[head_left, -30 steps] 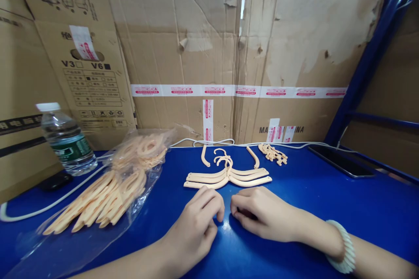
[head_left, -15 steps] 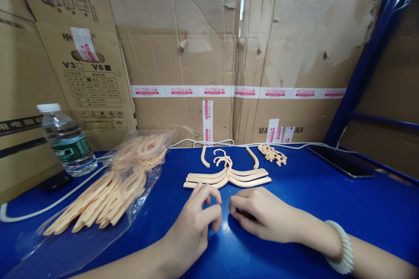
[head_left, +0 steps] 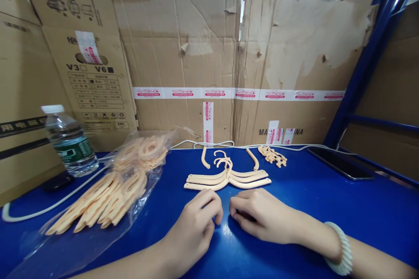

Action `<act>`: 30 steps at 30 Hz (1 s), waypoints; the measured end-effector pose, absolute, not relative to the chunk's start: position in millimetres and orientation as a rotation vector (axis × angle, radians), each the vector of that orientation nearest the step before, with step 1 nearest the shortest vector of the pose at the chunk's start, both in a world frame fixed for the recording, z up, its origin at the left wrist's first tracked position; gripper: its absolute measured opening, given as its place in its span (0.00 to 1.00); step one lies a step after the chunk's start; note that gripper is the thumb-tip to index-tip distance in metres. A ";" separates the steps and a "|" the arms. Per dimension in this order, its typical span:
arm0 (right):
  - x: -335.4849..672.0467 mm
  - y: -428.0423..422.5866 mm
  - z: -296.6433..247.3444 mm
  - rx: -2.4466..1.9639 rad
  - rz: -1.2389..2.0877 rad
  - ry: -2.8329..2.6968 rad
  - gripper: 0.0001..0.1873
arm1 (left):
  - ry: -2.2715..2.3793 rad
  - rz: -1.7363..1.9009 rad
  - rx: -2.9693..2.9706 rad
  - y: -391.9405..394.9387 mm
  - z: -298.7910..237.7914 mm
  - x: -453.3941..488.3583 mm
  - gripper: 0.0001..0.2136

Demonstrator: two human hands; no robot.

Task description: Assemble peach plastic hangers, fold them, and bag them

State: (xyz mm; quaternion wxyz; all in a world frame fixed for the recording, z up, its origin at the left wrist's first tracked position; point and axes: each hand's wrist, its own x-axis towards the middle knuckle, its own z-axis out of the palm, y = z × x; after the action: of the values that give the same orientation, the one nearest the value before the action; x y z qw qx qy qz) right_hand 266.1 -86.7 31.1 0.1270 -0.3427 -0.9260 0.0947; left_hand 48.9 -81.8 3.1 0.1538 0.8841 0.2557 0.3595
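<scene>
The left hand (head_left: 196,223) and the right hand (head_left: 262,216) lie knuckles up on the glossy blue surface (head_left: 294,192). Their fingers are loosely curled and the fingertips of the two nearly meet. The hollow under the right fingers is in shadow, so whether either hand pinches something small cannot be told. A bracelet (head_left: 340,248) of pale, smooth beads circles the right wrist.

At 12 o'clock, just beyond the fingertips and not touching them, lies a flat stack of hangers (head_left: 227,178). They are thin, matte, peach-coloured plastic with long curved arms, and their hooks curl away from the hands. Two loose curved strips (head_left: 205,157) of the same plastic flank the hooks, one on each side. A small heap of short pieces (head_left: 272,155) sits at 1 o'clock, further back.

At 9 to 10 o'clock a crinkled clear bag (head_left: 108,192) holds many more peach hangers, fanned out and lying flat. Beyond it, at 10 o'clock, a ribbed clear water bottle (head_left: 70,139) with a white cap and a green label stands upright. A thin white cable (head_left: 203,143) runs along the back edge of the surface. At 2 o'clock, well apart from the hands, a flat dark phone (head_left: 340,163) lies face up.

Worn, creased cardboard boxes (head_left: 183,52) with red-printed white tape wall in the back. A blue metal post (head_left: 369,56) slants up on the right.
</scene>
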 end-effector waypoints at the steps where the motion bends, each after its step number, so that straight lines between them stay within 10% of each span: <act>1: 266.1 -86.5 31.0 -0.994 0.275 -2.694 0.06 | 0.726 1.035 2.531 -81.5 2.9 48.9 0.17; 30: 287.7 -39.9 74.3 -1.356 0.217 -2.312 0.07 | 0.965 1.162 2.690 -60.4 56.6 47.1 0.11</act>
State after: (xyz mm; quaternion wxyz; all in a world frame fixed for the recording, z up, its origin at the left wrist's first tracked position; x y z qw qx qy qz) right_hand 287.7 -39.9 74.3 0.2242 -0.4914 -0.8379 0.0786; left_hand 47.1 -60.4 56.6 0.0285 0.8716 0.3127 0.3765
